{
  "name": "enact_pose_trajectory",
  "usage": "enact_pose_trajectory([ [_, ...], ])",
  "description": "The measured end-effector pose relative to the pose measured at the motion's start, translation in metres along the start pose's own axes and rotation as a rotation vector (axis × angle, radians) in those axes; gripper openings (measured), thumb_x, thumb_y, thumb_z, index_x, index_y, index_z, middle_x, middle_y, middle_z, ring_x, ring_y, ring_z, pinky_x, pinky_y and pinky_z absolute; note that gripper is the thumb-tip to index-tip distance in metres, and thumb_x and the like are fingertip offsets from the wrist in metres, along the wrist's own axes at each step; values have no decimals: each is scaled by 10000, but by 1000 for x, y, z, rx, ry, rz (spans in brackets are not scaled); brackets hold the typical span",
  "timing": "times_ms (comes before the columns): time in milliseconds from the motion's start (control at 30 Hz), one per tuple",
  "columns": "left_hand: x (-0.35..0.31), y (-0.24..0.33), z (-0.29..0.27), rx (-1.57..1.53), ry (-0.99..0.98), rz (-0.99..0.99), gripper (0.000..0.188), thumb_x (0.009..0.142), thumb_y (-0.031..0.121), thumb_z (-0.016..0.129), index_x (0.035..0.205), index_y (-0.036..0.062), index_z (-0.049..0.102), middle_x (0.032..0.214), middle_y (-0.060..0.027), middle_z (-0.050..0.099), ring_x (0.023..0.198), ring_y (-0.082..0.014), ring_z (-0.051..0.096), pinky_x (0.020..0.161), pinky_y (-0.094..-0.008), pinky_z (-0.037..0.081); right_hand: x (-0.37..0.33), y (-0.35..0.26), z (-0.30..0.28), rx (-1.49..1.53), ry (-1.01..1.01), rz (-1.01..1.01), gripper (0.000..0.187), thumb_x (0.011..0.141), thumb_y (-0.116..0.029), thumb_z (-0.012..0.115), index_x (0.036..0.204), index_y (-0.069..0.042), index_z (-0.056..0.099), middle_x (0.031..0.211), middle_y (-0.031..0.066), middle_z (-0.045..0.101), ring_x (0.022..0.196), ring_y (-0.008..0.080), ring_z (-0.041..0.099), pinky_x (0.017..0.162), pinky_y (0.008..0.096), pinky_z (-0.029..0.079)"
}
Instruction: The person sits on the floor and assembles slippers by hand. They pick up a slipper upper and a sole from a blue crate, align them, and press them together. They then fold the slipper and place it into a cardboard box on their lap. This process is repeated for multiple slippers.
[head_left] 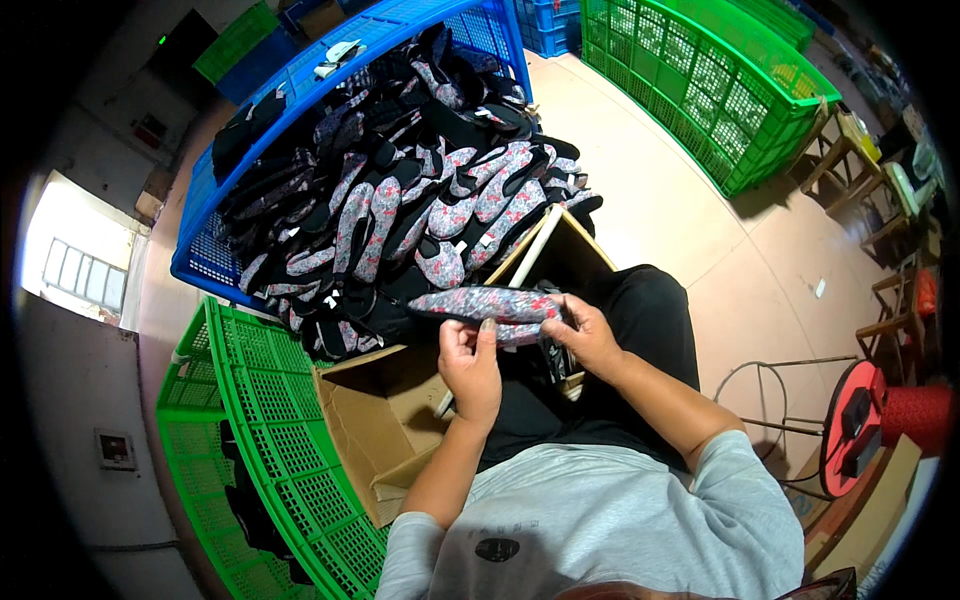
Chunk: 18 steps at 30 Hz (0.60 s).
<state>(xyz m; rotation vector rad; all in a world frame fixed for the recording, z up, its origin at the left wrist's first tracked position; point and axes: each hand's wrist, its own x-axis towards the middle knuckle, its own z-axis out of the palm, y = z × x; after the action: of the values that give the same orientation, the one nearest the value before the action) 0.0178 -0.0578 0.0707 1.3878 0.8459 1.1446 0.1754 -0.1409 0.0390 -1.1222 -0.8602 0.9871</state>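
Note:
A grey cloth shoe (pixel 480 302) with a red floral pattern is held level above my lap. My left hand (pixel 472 368) pinches its lower edge, thumb up, near the middle. My right hand (pixel 590 340) grips its right end, the thumb by a second patterned strip below; whether that is the shoe's other side or another shoe, I cannot tell. Just beyond lies a big heap of similar floral and black cloth shoes (pixel 440 215), spilling from a blue crate (pixel 225 190). The fingers behind the held shoe are partly hidden.
An open cardboard box (pixel 365 425) stands by my left arm, next to green crates (pixel 280 430). A wooden-edged box (pixel 580 245) is in front of my knees. Farther right are a large green crate (pixel 700 90), wooden stools (pixel 850 150) and a red round-topped stool (pixel 852 425).

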Motion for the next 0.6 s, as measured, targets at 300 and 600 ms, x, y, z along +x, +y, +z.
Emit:
enact_pose_trajectory([
  [300, 17, -6, 68, -719, -322, -279, 183, 1055, 229, 450, 1157, 81, 483, 1129, -48, 593, 1044, -144, 568, 963, -335, 437, -4, -93, -29, -635, 238, -350, 280, 760, -193, 792, 860, -19, 597, 673, 82, 542, 579, 115, 481, 534, 272, 429],
  [600, -16, -51, 69, -864, -345, -776, 312, 1050, 340, 436, 1178, 79, 550, 1144, -78, 636, 1072, -205, 609, 985, -372, 477, -29, -86, -29, -878, 180, -129, 359, 746, -204, 747, 1016, -37, 579, 861, 206, 663, 780, 384, 660, 673, 417, 526],
])
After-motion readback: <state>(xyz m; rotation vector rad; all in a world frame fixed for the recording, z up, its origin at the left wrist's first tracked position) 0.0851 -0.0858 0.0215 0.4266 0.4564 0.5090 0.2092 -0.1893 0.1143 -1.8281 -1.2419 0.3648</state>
